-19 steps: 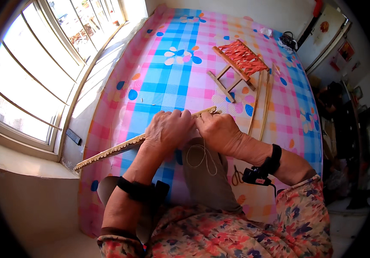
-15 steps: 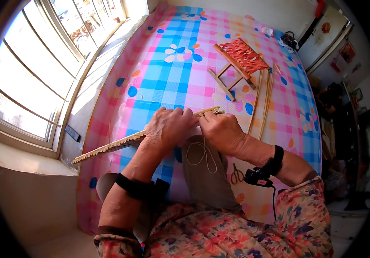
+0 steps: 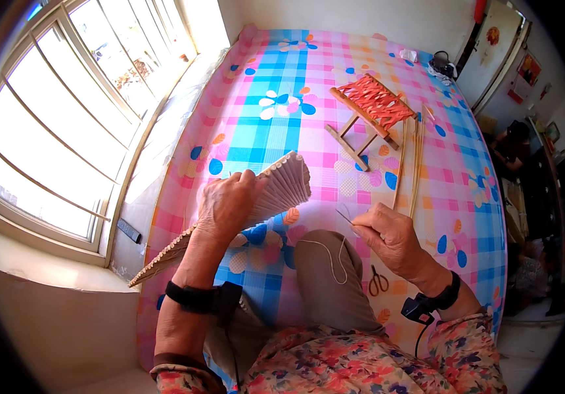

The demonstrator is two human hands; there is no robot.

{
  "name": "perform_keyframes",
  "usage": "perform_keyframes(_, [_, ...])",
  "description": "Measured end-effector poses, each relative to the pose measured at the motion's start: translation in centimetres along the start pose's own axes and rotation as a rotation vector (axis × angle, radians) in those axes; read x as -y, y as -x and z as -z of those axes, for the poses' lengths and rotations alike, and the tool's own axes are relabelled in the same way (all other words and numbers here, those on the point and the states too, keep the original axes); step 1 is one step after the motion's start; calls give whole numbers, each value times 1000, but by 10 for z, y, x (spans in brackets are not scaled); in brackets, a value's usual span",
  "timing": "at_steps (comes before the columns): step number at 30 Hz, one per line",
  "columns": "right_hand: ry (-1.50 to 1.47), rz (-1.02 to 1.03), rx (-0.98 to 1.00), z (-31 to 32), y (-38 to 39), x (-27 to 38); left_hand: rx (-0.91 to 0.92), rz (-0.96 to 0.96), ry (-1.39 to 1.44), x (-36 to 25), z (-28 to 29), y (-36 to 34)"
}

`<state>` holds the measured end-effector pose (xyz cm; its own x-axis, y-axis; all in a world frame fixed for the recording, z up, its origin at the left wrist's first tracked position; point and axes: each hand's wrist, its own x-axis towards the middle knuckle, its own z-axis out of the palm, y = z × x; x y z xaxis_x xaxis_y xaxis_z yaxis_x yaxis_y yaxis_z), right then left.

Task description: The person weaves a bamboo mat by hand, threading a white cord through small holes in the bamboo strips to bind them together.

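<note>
My left hand (image 3: 228, 203) grips a long mat of thin wooden sticks (image 3: 276, 187), raised and turned so its flat ribbed face shows; the mat's other end (image 3: 158, 262) slopes down to the lower left. My right hand (image 3: 387, 238) sits apart to the right, pinching a thin needle (image 3: 343, 215) between its fingertips. A cream string (image 3: 330, 256) loops from that hand down across my knee (image 3: 335, 282).
A small folding stool with an orange woven seat (image 3: 372, 108) stands on the pink and blue checked bedcover (image 3: 276, 85). Loose long sticks (image 3: 416, 161) lie beside it. Small scissors (image 3: 379, 281) rest near my right wrist. A window (image 3: 66, 118) runs along the left.
Both hands were together on the mat lying edge-on. Now my left hand has lifted and turned the mat to show its face, and my right hand has pulled away rightward with the needle.
</note>
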<state>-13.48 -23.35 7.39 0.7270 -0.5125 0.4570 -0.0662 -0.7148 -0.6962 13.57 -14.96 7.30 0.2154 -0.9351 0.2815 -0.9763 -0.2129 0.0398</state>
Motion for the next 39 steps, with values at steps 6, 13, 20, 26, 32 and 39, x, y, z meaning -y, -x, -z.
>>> perform_keyframes(6, [-228, 87, -90, -37, -40, 15, -160, 150, 154, 28, 51, 3])
perform_keyframes(13, [-239, 139, -109, -78, -66, 34, -168, 297, 550, 11, 55, 36])
perform_keyframes(20, [-96, 150, -115, -95, -64, 39, -133, 318, 665, 11, 54, 52])
perform_keyframes(26, [-52, 183, -100, -101, -69, 38, -144, 317, 727, 16, 52, 57])
perform_keyframes(32, [5, 202, -27, -98, -74, 36, -147, 334, 764, 20, 52, 58])
perform_keyframes(39, [43, 279, -31, -97, -79, 24, -137, 325, 748, 21, 48, 55])
